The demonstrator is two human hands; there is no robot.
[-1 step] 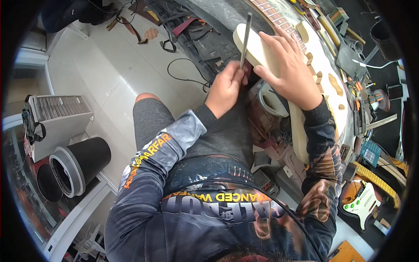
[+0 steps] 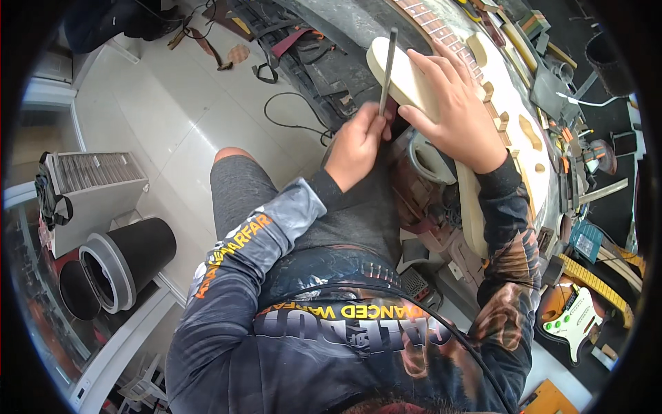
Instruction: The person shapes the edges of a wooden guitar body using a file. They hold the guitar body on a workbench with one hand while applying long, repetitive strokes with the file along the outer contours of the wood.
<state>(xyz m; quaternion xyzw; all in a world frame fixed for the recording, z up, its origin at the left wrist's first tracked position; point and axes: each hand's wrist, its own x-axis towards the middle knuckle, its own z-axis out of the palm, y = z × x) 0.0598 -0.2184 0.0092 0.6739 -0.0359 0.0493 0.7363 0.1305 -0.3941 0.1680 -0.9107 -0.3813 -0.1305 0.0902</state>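
My left hand [image 2: 355,147] is closed around the lower end of a long, thin, dark metal file [image 2: 389,65]. The file points up and away, crossing the rounded horn of a bare pale wooden guitar body [image 2: 383,62] beside its edge; whether it touches the wood I cannot tell. My right hand [image 2: 458,114] rests flat on that guitar body, fingers stretched out and apart. Beyond the fingers runs a fretted neck [image 2: 427,19]. Routed cavities show in the body past my right wrist, and my right forearm hides part of its lower side.
At the right, a sunburst electric guitar [image 2: 574,317] with a white pickguard lies among tools on the cluttered bench. A white bucket-like container [image 2: 431,162] is below the guitar body. On the left are a black bin [image 2: 141,255] and a slatted box [image 2: 96,169]. A cable [image 2: 276,96] loops on the floor.
The file and my left hand have shifted very slightly toward me. My right hand stays on the guitar body.
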